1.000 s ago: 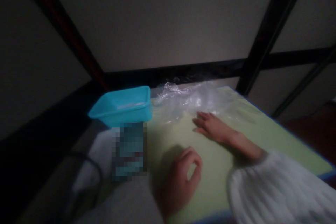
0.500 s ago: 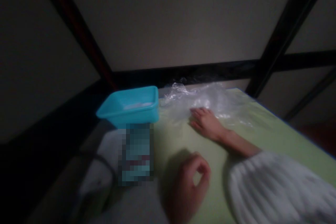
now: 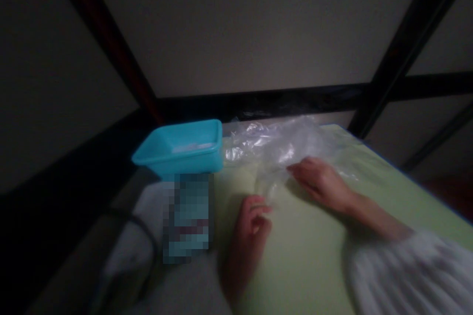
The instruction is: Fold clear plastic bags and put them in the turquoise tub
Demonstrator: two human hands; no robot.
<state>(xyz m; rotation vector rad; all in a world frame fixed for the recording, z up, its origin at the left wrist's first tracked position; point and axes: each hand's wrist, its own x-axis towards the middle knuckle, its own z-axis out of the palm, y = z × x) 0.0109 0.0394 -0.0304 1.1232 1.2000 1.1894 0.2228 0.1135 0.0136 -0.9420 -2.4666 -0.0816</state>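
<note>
A crumpled sheet of clear plastic film, perhaps a bag (image 3: 306, 135), lies across the far part of the yellow-green tabletop. My right hand (image 3: 323, 184) is at its near edge, fingers drawn together with the fingertips on the film; the exact grip is blurred. A thin flap of the film trails toward my left hand (image 3: 254, 221). That hand is loosely curled near the flap, with a gap between thumb and fingers and nothing seen in it. Whether its fingertips touch the film I cannot tell.
A turquoise plastic basket (image 3: 195, 161) with something white inside stands at the back left. In front of it lies a pixelated, phone-shaped item (image 3: 190, 219) beside a dark cable (image 3: 142, 226). A wall with dark beams (image 3: 258, 106) rises behind the yellow-green tabletop (image 3: 295, 266).
My right hand has gone from lying flat and spread on the film to fingers together, nearer and further right. My left hand has moved forward and slightly left, toward the film, which has shifted nearer.
</note>
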